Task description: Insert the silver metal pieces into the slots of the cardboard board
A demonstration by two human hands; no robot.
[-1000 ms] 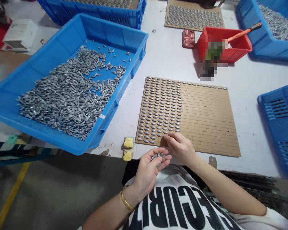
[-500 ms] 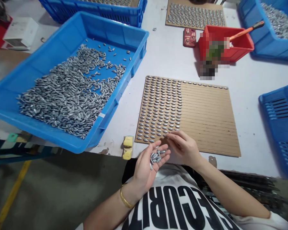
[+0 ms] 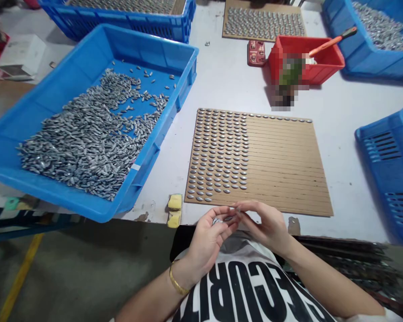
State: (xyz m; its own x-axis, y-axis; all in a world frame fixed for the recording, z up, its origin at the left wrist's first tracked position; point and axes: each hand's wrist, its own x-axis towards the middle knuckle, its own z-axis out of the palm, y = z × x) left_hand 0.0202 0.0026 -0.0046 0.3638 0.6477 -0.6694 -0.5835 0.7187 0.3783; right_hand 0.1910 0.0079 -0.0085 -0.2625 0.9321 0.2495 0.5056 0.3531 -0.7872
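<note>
a white t-shirt (image 3: pixel 245 286) with black lettering fills the nearest view, and a gold bangle (image 3: pixel 177 286) circles the left wrist; the left hand (image 3: pixel 206 239) is cupped at 12 o'clock, its fingers curled inward over a few spindle-shaped metal pieces (image 3: pixel 220 220), mostly hidden, so their long axes are hard to read, though the visible ones lie roughly level; the right hand (image 3: pixel 265 226) comes in from 1 o'clock, thumb and forefinger pressed together at the tips beside those pieces, and whether they pinch 1 i cannot tell; just beyond lies a grooved cardboard board (image 3: pixel 285 179) on a white table (image 3: pixel 345 134); roughly its left 2 fifths is filled, each piece lying along a groove with its long axis running 9 to 3 o'clock; the top row runs on to the right end, the bottom rows stop short, and the remaining grooves are bare; 2 yellow sponges (image 3: pixel 174 210) sit at 10 o'clock; a tilted blue crate (image 3: pixel 134 185) holding a heap of the pieces (image 3: pixel 80 143) stands at 11 o'clock; a red tub (image 3: pixel 322 67) stands at 1 o'clock; a filled board (image 3: pixel 263 22) lies farthest off.
</note>
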